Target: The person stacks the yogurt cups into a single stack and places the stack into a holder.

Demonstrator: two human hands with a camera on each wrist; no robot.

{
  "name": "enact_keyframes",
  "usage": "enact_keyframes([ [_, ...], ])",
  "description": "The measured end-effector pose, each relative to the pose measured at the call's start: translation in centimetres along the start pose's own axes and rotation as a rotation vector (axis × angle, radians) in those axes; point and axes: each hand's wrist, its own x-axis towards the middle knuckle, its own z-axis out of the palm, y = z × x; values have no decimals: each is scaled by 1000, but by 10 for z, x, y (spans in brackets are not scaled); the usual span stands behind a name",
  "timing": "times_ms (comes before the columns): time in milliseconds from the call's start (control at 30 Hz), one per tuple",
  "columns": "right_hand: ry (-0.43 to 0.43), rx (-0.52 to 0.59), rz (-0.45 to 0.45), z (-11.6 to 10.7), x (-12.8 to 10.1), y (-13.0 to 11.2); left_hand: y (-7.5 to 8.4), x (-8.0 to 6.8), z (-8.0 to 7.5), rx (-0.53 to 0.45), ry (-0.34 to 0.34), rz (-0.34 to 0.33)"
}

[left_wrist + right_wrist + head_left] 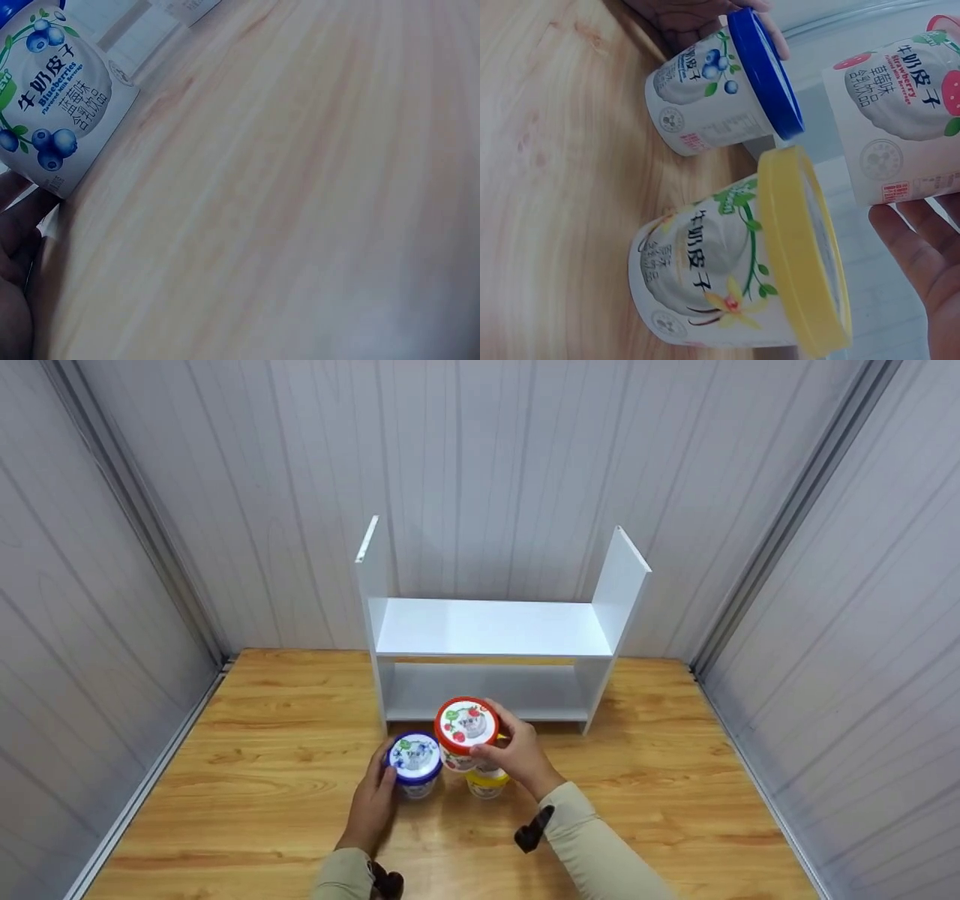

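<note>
My right hand (523,754) grips a paper tub with a red lid and strawberry print (466,725), holding it up off the table. Below and partly behind it in the head view stands a yellow-lidded tub (487,789), upright on the wood; its vanilla-flower print (731,296) shows in the right wrist view. Just left of these, a blue-lidded blueberry tub (415,757) is upright on the table. My left hand (371,802) holds that tub from its left side, thumb near the lid's edge. The left wrist view catches only part of the blueberry tub (56,105).
A white two-level shelf (491,628) with tall side panels stands right behind the tubs. It rests on a wooden tabletop (285,765) enclosed by pale panelled walls (495,472) at the back and both sides.
</note>
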Motion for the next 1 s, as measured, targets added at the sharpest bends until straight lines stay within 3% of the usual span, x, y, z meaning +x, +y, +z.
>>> enact_keyframes([
  [533,-28,15,-15,16,4,1,0,-1,3,8,7,19],
  [1000,-37,-33,-2,30,6,-3,2,-1,0,-8,-5,-24],
])
